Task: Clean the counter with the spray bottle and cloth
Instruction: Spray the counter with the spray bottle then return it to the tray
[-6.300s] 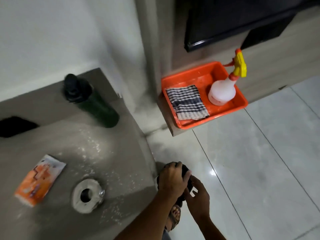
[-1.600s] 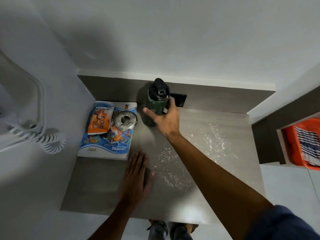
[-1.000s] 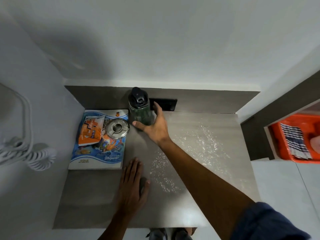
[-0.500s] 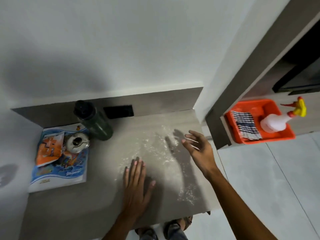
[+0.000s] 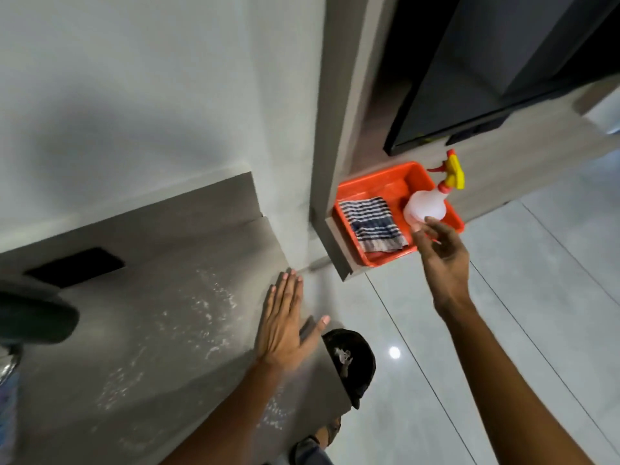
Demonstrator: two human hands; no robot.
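Note:
A white spray bottle with a yellow and red trigger head stands in an orange tray on a low shelf at the right. A blue and white striped cloth lies folded in the tray's left half. My right hand is stretched out to the tray, fingers apart, its fingertips right at the bottle's base and holding nothing. My left hand lies flat and open on the grey counter, near its right edge. White powder is scattered over the counter's middle.
A dark green bottle shows blurred at the far left edge of the counter. A black socket plate sits in the counter's back panel. A dark screen hangs above the tray. A black object lies under the counter's edge, and grey floor tiles lie below.
The view has swung right toward the tray. My right hand has moved from over the counter out to the spray bottle. My left hand has stayed flat on the counter.

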